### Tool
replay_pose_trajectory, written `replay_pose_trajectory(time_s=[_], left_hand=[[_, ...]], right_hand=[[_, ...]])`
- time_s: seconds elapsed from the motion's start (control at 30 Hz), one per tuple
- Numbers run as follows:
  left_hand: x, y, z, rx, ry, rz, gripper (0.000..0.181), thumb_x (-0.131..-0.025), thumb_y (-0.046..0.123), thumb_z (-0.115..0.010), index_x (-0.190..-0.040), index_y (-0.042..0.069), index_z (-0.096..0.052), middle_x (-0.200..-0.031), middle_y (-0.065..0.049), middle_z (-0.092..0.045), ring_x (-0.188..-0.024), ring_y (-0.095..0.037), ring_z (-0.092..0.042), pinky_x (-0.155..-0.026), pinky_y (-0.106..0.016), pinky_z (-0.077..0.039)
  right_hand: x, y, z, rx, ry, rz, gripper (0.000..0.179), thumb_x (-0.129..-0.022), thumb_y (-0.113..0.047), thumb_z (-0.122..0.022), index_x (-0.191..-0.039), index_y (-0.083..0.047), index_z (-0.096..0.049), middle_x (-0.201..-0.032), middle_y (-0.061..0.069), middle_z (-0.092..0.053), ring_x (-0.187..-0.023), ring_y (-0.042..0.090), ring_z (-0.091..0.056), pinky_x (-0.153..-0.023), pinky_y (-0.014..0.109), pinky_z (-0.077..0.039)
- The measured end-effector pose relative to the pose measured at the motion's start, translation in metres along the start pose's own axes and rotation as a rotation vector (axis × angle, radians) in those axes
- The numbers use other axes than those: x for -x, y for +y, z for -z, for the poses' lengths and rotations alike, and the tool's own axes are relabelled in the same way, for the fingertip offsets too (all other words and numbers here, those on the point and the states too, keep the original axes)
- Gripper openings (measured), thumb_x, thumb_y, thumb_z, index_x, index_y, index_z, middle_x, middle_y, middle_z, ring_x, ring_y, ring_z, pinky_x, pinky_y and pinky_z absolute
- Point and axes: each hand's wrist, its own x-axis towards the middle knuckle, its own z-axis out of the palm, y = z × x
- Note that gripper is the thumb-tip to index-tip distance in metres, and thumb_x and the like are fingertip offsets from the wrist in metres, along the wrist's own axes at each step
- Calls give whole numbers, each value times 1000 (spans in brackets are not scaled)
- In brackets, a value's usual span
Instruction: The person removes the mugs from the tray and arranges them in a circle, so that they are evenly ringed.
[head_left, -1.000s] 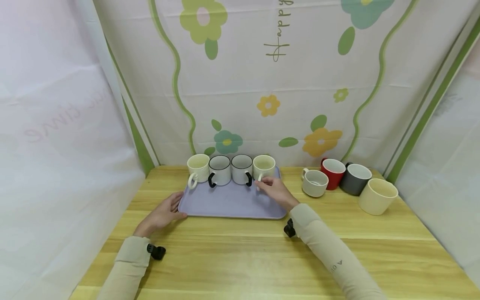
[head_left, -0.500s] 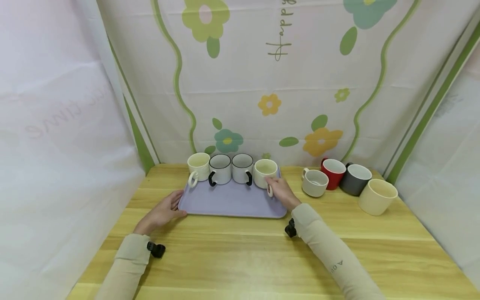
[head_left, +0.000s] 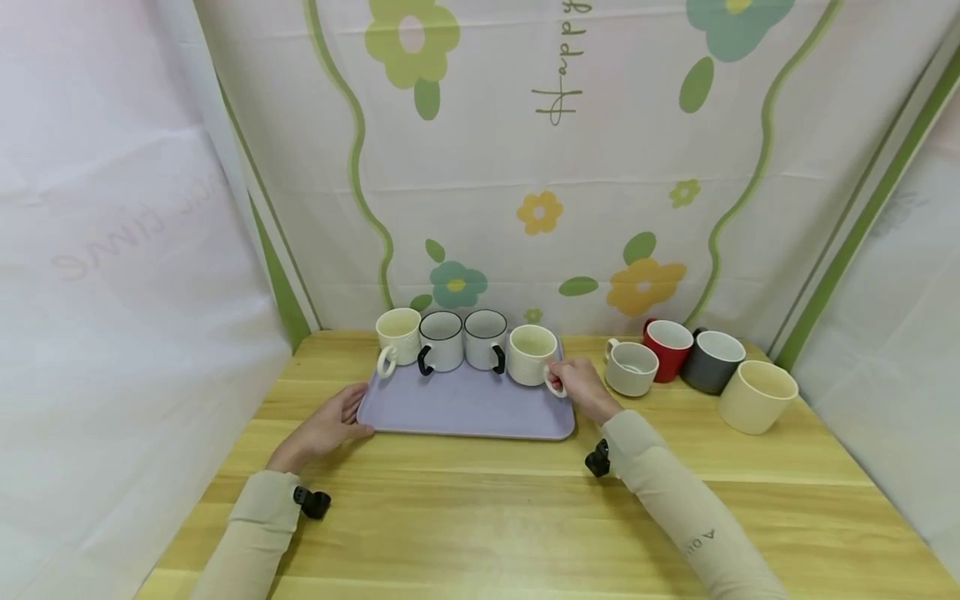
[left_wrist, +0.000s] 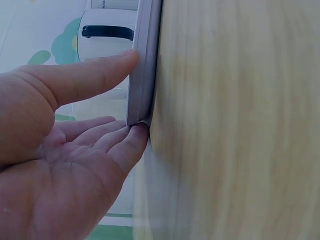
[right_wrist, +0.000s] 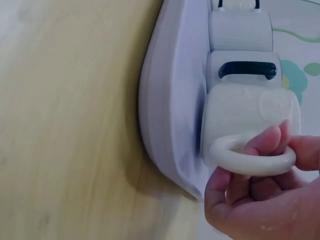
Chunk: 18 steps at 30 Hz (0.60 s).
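Note:
A cream mug (head_left: pixel 528 363) stands at the right end of a row on the lilac tray (head_left: pixel 457 408). My right hand (head_left: pixel 581 385) grips its ring handle (right_wrist: pixel 252 162), with fingertips through the loop and the thumb against its upper end. The left hand (head_left: pixel 324 429) holds the tray's front left corner, thumb at the front rim and fingers against the left side. Beside the gripped mug are two white mugs with black rims and handles, the nearer one (head_left: pixel 485 342) and the farther one (head_left: pixel 441 343). Another cream mug (head_left: pixel 397 333) with a ring handle ends the row at the left.
Right of the tray, on the wooden table (head_left: pixel 465 517), are a small pale cup (head_left: pixel 632 371), a red mug (head_left: pixel 666 350), a dark grey mug (head_left: pixel 711 362) and a larger cream mug (head_left: pixel 756 398). A flowered cloth (head_left: pixel 480 167) hangs behind.
My right hand has shifted right and slightly nearer, turning the right-hand cream mug so its handle points to the right front. The left hand stays at the tray corner.

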Motion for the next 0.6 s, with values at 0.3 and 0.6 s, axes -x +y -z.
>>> replay_pose_trajectory(time_s=[0.3,0.6], left_hand=[[1,4,-1,17,-3,-5,91,-101,6,-69,-168,-4,-8,-175,-31,-7,-162,-50,-13,-132,-60,-20],[0,1,0,10,-16,-20,89,-102,4,-67,-167,-6,-8,-175,-32,-6,-162,-51,-12,-132,-61,-20]], right_hand=[[18,-5,35,132,-45,112,39,-110,-25,-52,-83,0,-65,-73,-4,-55,-76,13,-51,-74,24,-42],[56,-12,98,137,-149,167,39,-112,-22,-51,-82,1,-64,-76,-4,-57,-76,10,-52,-73,22,-45]])
